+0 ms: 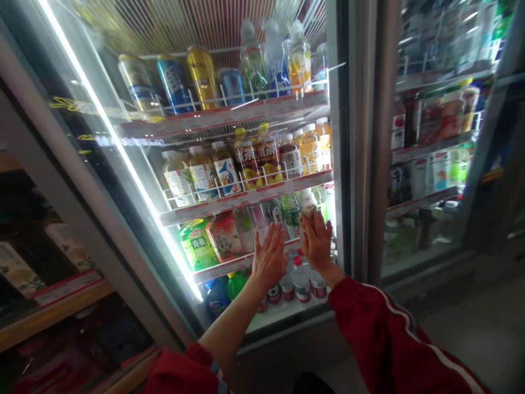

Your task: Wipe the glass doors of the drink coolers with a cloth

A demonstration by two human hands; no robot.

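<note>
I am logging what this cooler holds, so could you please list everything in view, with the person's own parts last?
Open cooler: one, lit white down its left edge, centre.
Cans: four or so, gold and blue, top shelf left.
Clear bottles: several, top shelf right.
Tea bottles: about ten, yellow, brown and orange, second shelf.
Drink cartons: two, green and red, third shelf left.
White-capped bottle: one, third shelf right.
Small bottles: several, red labels, bottom shelf.
Second cooler: one, door shut, right.
Wooden shelving: dim, left.
Left hand: open, flat by the third-shelf bottles.
Right hand: wrapped on the white-capped bottle; red sleeve.
</note>
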